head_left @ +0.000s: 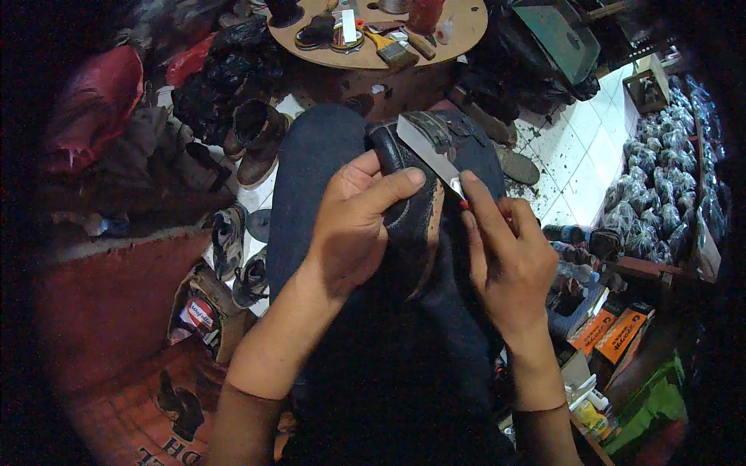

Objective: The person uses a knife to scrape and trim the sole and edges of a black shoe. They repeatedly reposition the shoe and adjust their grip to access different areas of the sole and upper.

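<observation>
A black leather shoe (406,225) rests over my dark-trousered knees (303,155), with a pale, worn strip along its edge. My left hand (361,217) grips the shoe's left side, thumb pressed on the leather. My right hand (505,260) is closed on a knife (427,153) with a wide steel blade and a small bit of red at the handle. The blade lies diagonally along the upper part of the shoe, pointing away from me toward the upper left.
Ahead, a round table (318,54) holds brushes (392,50) and small tools. Boots (256,144) and shoes (229,241) lie on both sides. At right are many plastic-wrapped bundles (653,179) and orange boxes (622,334); at left, a red bag (97,109) and cardboard box (198,307).
</observation>
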Tool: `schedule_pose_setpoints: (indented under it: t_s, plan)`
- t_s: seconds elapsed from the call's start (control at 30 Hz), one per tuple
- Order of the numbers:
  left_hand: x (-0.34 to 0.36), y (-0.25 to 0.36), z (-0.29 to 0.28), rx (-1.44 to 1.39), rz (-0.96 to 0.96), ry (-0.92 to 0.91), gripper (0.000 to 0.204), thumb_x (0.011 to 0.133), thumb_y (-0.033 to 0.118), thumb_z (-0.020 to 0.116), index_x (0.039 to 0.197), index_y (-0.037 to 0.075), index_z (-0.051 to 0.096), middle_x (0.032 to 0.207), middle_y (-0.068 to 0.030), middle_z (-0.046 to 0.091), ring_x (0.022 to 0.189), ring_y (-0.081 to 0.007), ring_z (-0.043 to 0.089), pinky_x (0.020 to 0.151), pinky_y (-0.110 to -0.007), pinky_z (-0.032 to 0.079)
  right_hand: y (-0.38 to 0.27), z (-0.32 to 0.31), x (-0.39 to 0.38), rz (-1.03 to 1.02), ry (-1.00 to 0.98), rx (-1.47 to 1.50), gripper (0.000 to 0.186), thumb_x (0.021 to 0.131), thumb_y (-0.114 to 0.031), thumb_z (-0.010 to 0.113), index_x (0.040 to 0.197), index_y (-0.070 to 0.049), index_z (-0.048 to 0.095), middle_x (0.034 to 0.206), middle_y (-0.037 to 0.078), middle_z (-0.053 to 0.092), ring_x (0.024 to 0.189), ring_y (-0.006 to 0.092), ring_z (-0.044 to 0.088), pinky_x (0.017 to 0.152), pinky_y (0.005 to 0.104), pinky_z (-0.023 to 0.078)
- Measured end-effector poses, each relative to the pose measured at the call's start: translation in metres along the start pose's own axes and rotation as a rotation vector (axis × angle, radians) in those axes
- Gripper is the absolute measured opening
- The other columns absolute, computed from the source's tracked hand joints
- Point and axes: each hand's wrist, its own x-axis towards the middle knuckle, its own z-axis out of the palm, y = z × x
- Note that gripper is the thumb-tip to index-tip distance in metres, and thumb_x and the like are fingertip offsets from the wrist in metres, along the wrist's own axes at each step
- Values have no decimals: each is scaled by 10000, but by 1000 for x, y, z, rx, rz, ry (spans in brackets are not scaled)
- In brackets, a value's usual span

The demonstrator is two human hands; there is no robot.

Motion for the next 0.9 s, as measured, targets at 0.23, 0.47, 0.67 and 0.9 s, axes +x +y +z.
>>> schedule_pose_setpoints:
  t_s: [0.23,0.47,0.67,0.9]
  plan:
    - [0,1,1,2,-8,32,243,975,44,666,1209,-16,653,1021,-99,747,860,-172,730,774,-311,606,0,1,15,-19,3,13,472,925,-81,764,1376,-205,706,851,81,613,680,213,647,620,338,532]
    - [4,-1,0,17,14,31,224,968,32,673,1187,-16,665,1026,-105,752,893,-177,731,809,-320,606,7,-3,13,0,0,100,441,938,-63,746,1360,-187,715,839,91,606,664,210,618,605,336,506]
    - [4,-1,0,60,24,68,214,958,18,679,1169,-11,677,1039,-104,756,897,-179,736,831,-325,604,11,-1,18,-11,-32,149,417,944,-66,733,1344,-180,721,838,91,613,673,218,631,610,348,514]
    - [6,-3,0,43,35,61,216,955,11,674,1170,-12,683,1040,-100,758,900,-176,735,832,-322,603,13,3,23,-118,49,-2,458,921,-92,761,1359,-215,708,858,76,618,654,225,637,597,358,526]
